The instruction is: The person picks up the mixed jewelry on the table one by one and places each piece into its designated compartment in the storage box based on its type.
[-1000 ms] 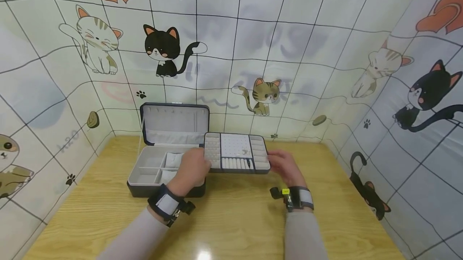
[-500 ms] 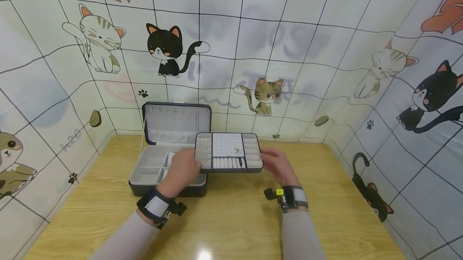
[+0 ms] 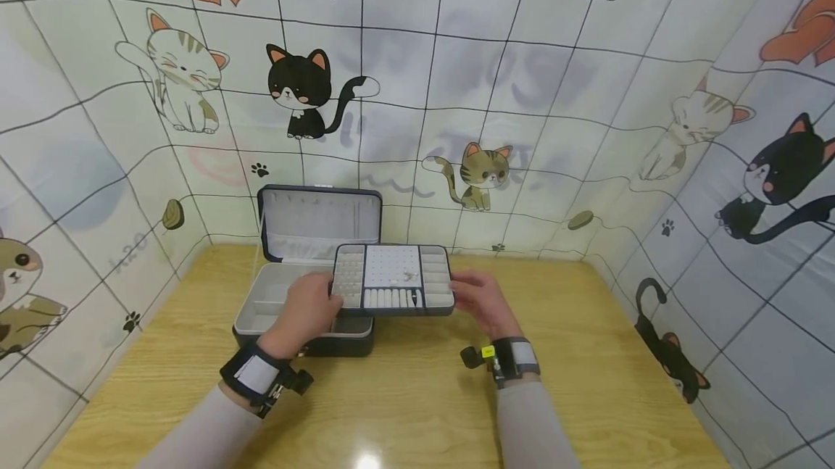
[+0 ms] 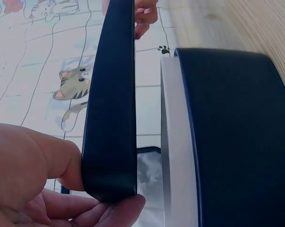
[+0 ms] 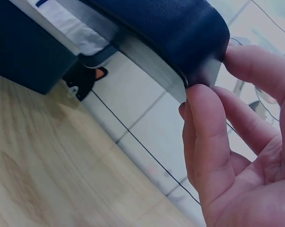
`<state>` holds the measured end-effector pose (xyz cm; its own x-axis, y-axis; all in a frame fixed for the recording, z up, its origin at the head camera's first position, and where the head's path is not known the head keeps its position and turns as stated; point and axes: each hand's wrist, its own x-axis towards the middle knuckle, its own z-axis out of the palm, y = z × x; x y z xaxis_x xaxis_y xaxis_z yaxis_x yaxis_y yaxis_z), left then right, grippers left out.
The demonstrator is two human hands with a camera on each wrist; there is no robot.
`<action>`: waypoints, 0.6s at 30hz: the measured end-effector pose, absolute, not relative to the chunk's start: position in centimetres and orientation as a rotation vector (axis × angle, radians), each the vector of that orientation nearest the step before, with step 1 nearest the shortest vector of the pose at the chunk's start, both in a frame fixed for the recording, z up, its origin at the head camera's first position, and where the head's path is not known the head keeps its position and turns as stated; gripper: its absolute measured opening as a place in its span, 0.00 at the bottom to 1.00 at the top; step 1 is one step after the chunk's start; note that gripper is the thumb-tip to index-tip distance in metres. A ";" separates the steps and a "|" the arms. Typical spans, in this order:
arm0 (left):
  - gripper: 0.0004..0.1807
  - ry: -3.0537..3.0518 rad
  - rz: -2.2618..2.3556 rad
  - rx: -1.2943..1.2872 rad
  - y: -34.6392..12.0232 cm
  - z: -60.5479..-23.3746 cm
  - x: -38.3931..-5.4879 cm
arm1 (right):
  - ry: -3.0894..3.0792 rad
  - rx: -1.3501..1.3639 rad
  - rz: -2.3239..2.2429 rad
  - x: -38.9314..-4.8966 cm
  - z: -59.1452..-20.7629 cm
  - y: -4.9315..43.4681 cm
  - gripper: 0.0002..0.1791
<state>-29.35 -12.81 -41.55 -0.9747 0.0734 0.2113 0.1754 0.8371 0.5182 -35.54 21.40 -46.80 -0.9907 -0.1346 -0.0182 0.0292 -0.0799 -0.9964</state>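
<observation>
A dark navy jewelry tray (image 3: pixel 394 312) with pale compartments, ring rolls and a white dotted panel hangs over the right part of an open jewelry box (image 3: pixel 346 346). My left hand (image 3: pixel 303 309) pinches its left end; in the left wrist view thumb and fingers clasp the tray's corner (image 4: pixel 111 109), with a gap between tray and box (image 4: pixel 237 137). At the opposite end my right hand (image 3: pixel 480 300) holds the tray, its thumb and fingertips at the rounded corner (image 5: pixel 180 42) in the right wrist view. Small earrings show on the panel. The box's right compartments are partly hidden.
The box's lid (image 3: pixel 320 224) stands raised at the back, lined in light grey. Everything rests on a wooden table (image 3: pixel 417 396). A cat-print cloth (image 3: pixel 404 77) rises behind and beside the table.
Both hands have carried the tray leftward, from right of the box to partly over it. The box and its raised lid have stayed in place.
</observation>
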 end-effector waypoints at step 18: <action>0.05 -2.832 -0.817 -0.089 -16.1 -41.8 -28.3 | 2.073 -0.146 -2.168 -35.1 -47.2 17.7 0.23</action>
<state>-28.31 -16.08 -41.82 -0.9797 0.0043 0.2006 0.1104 0.8463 0.5212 -35.08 17.68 -47.19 -0.9858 -0.1662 -0.0256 0.0331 -0.0421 -0.9986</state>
